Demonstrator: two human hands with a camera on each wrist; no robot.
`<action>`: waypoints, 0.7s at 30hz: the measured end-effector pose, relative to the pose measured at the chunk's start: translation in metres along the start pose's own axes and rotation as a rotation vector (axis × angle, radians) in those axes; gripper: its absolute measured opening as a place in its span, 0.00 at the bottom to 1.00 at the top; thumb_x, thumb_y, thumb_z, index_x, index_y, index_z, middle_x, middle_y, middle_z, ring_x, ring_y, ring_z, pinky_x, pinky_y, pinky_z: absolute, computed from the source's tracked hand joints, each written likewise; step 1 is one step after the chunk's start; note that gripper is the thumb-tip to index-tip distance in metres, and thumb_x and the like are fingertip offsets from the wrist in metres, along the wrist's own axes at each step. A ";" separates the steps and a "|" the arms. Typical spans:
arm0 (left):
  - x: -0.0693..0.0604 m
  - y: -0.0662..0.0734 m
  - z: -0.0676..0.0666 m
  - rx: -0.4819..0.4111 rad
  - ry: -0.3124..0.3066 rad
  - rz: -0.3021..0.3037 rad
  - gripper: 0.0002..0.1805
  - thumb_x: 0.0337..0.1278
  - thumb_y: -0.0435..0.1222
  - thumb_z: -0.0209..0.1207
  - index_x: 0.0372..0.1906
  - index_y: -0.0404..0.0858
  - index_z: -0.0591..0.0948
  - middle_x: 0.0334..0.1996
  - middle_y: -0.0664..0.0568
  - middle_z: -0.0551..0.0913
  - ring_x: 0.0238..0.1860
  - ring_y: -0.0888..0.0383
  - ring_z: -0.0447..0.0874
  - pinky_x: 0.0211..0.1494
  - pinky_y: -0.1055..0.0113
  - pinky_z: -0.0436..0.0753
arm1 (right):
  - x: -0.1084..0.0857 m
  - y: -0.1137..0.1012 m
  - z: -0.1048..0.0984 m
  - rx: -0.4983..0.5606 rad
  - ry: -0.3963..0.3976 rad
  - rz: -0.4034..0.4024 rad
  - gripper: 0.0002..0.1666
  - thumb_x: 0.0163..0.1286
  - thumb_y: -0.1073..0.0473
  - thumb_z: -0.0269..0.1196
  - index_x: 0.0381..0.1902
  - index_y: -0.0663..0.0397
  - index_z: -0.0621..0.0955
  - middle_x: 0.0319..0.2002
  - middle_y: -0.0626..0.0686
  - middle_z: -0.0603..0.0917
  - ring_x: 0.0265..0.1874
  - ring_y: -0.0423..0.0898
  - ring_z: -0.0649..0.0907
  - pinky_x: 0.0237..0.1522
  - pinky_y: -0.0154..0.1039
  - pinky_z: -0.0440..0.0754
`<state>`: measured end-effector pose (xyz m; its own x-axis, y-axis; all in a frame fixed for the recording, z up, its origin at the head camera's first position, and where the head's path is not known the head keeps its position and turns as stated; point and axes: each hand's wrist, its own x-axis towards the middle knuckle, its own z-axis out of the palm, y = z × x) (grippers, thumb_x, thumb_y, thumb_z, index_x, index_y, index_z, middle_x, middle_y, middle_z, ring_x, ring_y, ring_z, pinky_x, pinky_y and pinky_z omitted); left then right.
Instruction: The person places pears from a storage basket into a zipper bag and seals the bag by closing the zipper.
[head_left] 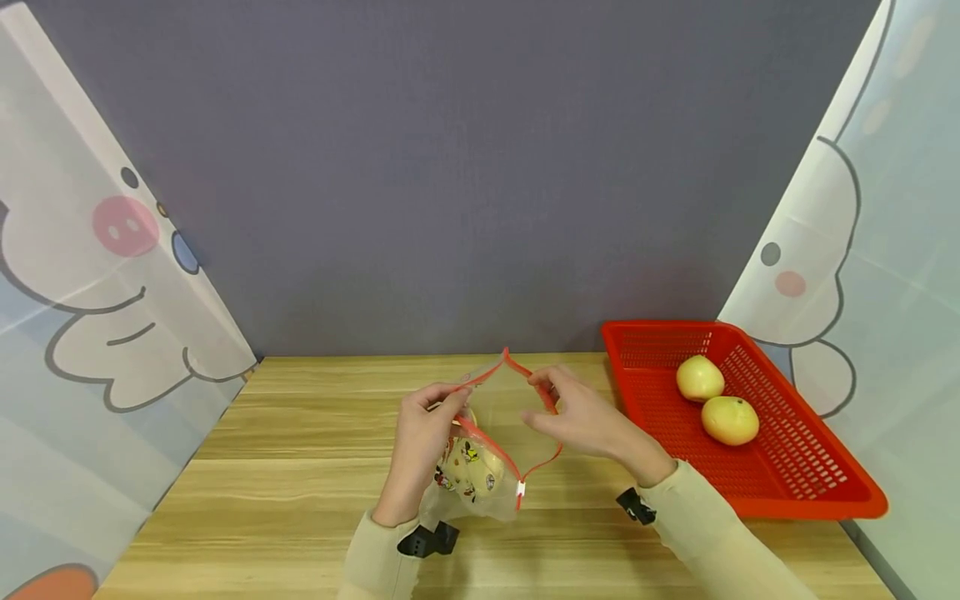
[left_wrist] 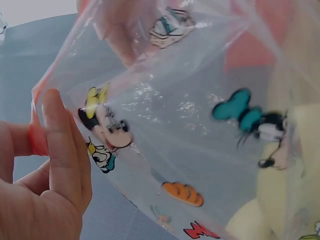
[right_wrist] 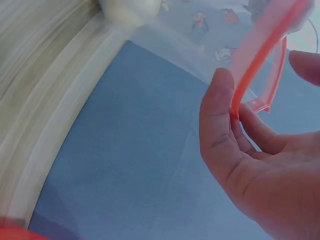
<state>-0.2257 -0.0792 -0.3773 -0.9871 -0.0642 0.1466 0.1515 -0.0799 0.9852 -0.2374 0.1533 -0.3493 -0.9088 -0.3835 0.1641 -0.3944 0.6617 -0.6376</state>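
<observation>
A clear zip bag (head_left: 468, 475) with cartoon prints and a red rim is spread wide above the wooden table. Pale yellow round items (left_wrist: 247, 220) show through its film. My left hand (head_left: 420, 442) pinches the left side of the rim between thumb and fingers; in the left wrist view the hand (left_wrist: 55, 190) is at the bag's edge. On the opposite side, my right hand (head_left: 592, 421) holds the rim with its fingers. The right wrist view shows the red strip (right_wrist: 265, 45) caught between the fingers of this hand (right_wrist: 260, 175), the thumb standing apart.
A red plastic basket (head_left: 675, 450) stands at the right of the table (head_left: 262, 483), with two pale yellow round fruits (head_left: 730, 420) inside. A grey panel (head_left: 465, 167) rises behind the table, and cartoon-printed sheets (head_left: 885, 250) flank both sides.
</observation>
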 end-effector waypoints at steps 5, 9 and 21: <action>0.001 0.000 0.001 -0.020 0.001 0.003 0.08 0.67 0.31 0.64 0.41 0.28 0.87 0.27 0.41 0.81 0.23 0.57 0.82 0.27 0.63 0.89 | 0.000 -0.001 -0.002 0.004 0.005 -0.020 0.30 0.66 0.50 0.67 0.62 0.58 0.77 0.45 0.47 0.76 0.45 0.45 0.77 0.46 0.42 0.78; 0.000 0.000 0.001 -0.029 -0.007 0.019 0.08 0.68 0.31 0.64 0.42 0.29 0.87 0.29 0.36 0.81 0.23 0.57 0.82 0.28 0.62 0.89 | 0.001 -0.002 -0.005 0.008 0.007 -0.031 0.30 0.67 0.50 0.67 0.62 0.59 0.76 0.45 0.48 0.77 0.45 0.46 0.78 0.45 0.43 0.79; 0.000 0.000 0.002 -0.048 -0.013 0.027 0.08 0.69 0.32 0.62 0.41 0.29 0.87 0.29 0.36 0.82 0.22 0.57 0.81 0.27 0.63 0.88 | 0.002 0.001 -0.010 -0.004 -0.011 -0.045 0.25 0.69 0.53 0.66 0.59 0.56 0.78 0.46 0.49 0.77 0.46 0.47 0.78 0.43 0.42 0.80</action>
<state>-0.2260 -0.0772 -0.3769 -0.9831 -0.0539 0.1749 0.1804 -0.1259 0.9755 -0.2415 0.1596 -0.3424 -0.8885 -0.4203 0.1842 -0.4356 0.6462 -0.6266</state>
